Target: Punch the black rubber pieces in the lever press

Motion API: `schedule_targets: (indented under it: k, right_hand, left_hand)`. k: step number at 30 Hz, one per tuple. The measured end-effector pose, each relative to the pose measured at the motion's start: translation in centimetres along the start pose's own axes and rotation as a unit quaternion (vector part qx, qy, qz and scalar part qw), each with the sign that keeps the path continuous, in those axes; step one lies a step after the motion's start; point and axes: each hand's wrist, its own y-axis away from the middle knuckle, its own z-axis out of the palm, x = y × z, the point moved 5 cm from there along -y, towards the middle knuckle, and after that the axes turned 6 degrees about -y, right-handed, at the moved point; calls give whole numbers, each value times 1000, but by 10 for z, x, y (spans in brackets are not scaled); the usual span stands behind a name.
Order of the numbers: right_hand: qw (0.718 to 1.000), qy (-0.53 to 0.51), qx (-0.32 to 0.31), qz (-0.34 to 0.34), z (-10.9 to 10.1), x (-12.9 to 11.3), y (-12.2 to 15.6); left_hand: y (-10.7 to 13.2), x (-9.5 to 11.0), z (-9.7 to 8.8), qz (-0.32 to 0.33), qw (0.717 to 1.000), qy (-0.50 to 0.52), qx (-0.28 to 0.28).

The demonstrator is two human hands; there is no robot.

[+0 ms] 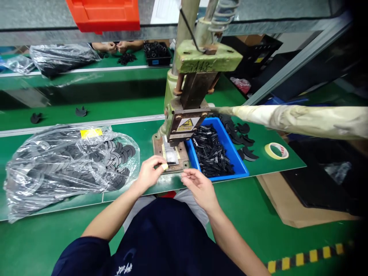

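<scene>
My left hand (151, 173) is at the front left of the press's base plate (157, 148), fingers curled and thumb close to the index finger. Yellow wrapping covers a fingertip; whatever lies in the pinch is hidden. Beside those fingertips, a small dark strip sits at the front of the pale fixture (171, 156). Just off the plate's front right corner is my right hand (201, 188), fingers loosely bent, thumb apart, nothing visible in it. Above the fixture stands the green hand press (208, 61), its dark ram block (186, 124) bearing a warning label.
A blue bin (240, 163) of black parts stands right of the press. Dark curved pieces (248, 154) and a tape roll (276, 150) lie beyond it. At left is a clear bag (57, 168) of curved pieces. The press lever (301, 119) reaches right. Another person's hands (117, 46) work opposite.
</scene>
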Motion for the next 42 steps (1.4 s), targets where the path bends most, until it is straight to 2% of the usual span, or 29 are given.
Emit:
schedule_targets:
  k: [3,7,15,19,21,23,26,27,28,29,30,32,34,36,38,42]
  right_hand:
    - [1000,8,-6,12,-8,-4,2]
    - [1000,11,-17,18,-17,-6,6]
    - [1000,11,-5,0,-34,-8,4]
    - [998,12,36,-42,-51,-23,-8]
    - [992,11,82,-93,-63,-44,-18]
    - [970,-4,136,-203,-73,-81,-26]
    - [887,-64,176,-423,-74,-154,-25]
    - [872,-77,154,-458,-69,-177,-25]
    - [862,-82,133,-483,-63,-197,-24]
    - [877,-82,100,-462,-57,-213,-28]
    - [878,-87,70,-466,-52,-226,-28]
    - [886,-86,28,-455,-46,-237,-27]
    - [884,-65,10,-463,-45,-229,-22]
    - [872,-23,10,-489,-45,-206,-14]
    - [850,10,38,-525,-45,-173,-3]
    - [827,5,142,-544,-44,-109,7]
  left_hand:
    - [-21,-30,1,-8,997,-71,21]
    - [-40,-47,8,42,988,-147,3]
    - [-50,-49,17,100,961,-248,-68]
    - [-52,-47,22,121,955,-257,-91]
    - [-53,-46,23,126,954,-256,-91]
    - [-53,-45,24,126,955,-256,-86]
    - [-52,-44,24,123,955,-254,-87]
    - [-51,-44,24,122,955,-254,-89]
    - [-51,-43,24,119,956,-254,-90]
    - [-51,-43,24,115,956,-254,-92]
    - [-50,-42,24,111,957,-253,-93]
    - [-49,-41,24,106,959,-247,-94]
    - [-48,-41,25,105,960,-244,-92]
    - [-47,-43,25,104,960,-244,-88]
    - [-47,-45,26,103,961,-242,-85]
    - [-44,-45,28,100,965,-231,-74]
